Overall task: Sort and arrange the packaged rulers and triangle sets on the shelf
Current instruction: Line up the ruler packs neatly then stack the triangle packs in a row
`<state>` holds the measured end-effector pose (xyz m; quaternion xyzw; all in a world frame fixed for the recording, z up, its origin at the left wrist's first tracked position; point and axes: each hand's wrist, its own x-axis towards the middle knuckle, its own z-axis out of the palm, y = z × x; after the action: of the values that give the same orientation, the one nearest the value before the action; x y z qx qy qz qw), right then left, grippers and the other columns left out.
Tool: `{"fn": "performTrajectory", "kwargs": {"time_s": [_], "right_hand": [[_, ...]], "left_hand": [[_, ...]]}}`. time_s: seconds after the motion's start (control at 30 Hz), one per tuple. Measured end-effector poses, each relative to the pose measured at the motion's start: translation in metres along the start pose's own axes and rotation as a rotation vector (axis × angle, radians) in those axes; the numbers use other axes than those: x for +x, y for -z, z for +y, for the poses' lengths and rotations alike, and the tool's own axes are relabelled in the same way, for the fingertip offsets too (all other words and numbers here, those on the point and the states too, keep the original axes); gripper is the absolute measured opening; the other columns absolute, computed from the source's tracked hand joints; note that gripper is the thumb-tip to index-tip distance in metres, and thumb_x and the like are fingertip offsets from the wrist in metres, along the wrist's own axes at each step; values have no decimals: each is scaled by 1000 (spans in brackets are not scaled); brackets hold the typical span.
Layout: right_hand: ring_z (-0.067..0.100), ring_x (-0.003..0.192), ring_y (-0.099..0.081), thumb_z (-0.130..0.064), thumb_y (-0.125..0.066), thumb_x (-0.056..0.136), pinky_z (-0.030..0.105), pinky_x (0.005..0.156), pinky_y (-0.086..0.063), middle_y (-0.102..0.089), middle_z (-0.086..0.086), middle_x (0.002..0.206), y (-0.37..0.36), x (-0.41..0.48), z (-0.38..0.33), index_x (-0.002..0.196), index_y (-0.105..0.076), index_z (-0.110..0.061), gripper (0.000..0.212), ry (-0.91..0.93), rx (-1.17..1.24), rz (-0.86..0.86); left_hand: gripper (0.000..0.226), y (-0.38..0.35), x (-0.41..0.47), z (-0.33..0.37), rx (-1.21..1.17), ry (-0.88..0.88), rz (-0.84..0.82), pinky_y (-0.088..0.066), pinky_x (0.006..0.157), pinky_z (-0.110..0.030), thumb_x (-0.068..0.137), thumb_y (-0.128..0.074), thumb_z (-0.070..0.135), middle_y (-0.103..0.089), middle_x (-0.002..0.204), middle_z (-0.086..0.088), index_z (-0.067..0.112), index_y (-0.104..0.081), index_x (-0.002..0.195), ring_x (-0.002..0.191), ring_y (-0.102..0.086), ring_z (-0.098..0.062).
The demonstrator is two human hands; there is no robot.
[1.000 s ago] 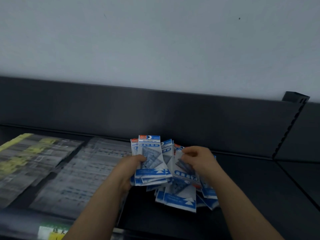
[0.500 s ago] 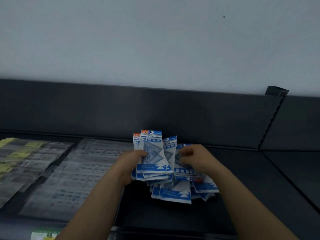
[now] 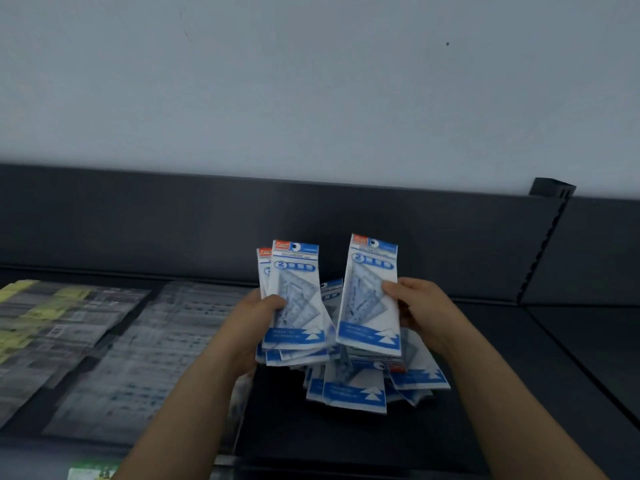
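Note:
My left hand (image 3: 258, 318) grips a small stack of blue-and-white triangle set packs (image 3: 294, 296), held upright with the thumb across the front. My right hand (image 3: 420, 311) pinches a single triangle set pack (image 3: 369, 306) by its right edge, upright and lifted just right of the stack. Below both hands a loose pile of the same packs (image 3: 356, 393) lies on the dark shelf (image 3: 346, 441), partly hidden by the held packs.
Rows of clear packaged rulers (image 3: 145, 351) lie flat on the shelf at left, with yellow-labelled packs (image 3: 38, 317) further left. The shelf's dark back panel (image 3: 138, 216) rises behind. A divider edge (image 3: 554, 341) runs along the right.
My right hand has lifted one pack out of the pile and holds it upright. My left hand has raised its stack slightly.

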<state>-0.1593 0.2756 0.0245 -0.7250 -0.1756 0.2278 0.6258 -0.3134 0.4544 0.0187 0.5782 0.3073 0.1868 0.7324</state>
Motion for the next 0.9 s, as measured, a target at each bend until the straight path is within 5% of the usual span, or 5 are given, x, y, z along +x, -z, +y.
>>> {"fn": "performTrajectory", "kwargs": {"time_s": [0.13, 0.3, 0.53, 0.7, 0.9], "right_hand": [[18, 56, -47, -22, -61, 92, 31, 60, -42, -52, 5, 57, -12, -3, -3, 84, -65, -8, 18, 24, -57, -94], [15, 71, -64, -21, -64, 90, 28, 67, -53, -71, 11, 89, -18, -4, 1, 102, -67, -7, 19, 86, -99, -52], [13, 73, -54, -60, -76, 66, 29, 61, -42, -54, 0, 81, -4, 0, 28, 85, -55, -16, 52, -115, -827, 22], [13, 50, -42, -47, -85, 62, 26, 47, -30, -45, 1, 59, -7, 4, 24, 64, -45, -14, 52, -164, -800, 17], [17, 72, -66, -22, -81, 74, 28, 58, -53, -70, 8, 87, 5, 4, 25, 93, -69, -3, 30, -179, -562, -11]], "left_hand": [[14, -16, -12, -2, 42, -61, -107, -57, 65, -41, 98, -48, 17, -71, 90, -9, 22, -61, 98, 79, -69, -28], [31, -21, -13, -13, 142, -156, -144, -58, 60, -30, 85, -70, 16, -73, 101, -6, 18, -58, 114, 83, -72, -20], [22, -1, -8, -25, 110, -137, 26, -55, 64, -33, 90, -63, 7, -69, 97, -7, 16, -57, 108, 84, -68, -23], [24, -2, -4, -33, 121, -109, 28, -52, 60, -31, 89, -64, 8, -67, 94, -2, 21, -55, 106, 82, -66, -20], [16, -8, -6, -36, 157, -60, -25, -48, 54, -27, 91, -60, 6, -67, 85, 1, 21, -57, 93, 73, -63, -14]]}}
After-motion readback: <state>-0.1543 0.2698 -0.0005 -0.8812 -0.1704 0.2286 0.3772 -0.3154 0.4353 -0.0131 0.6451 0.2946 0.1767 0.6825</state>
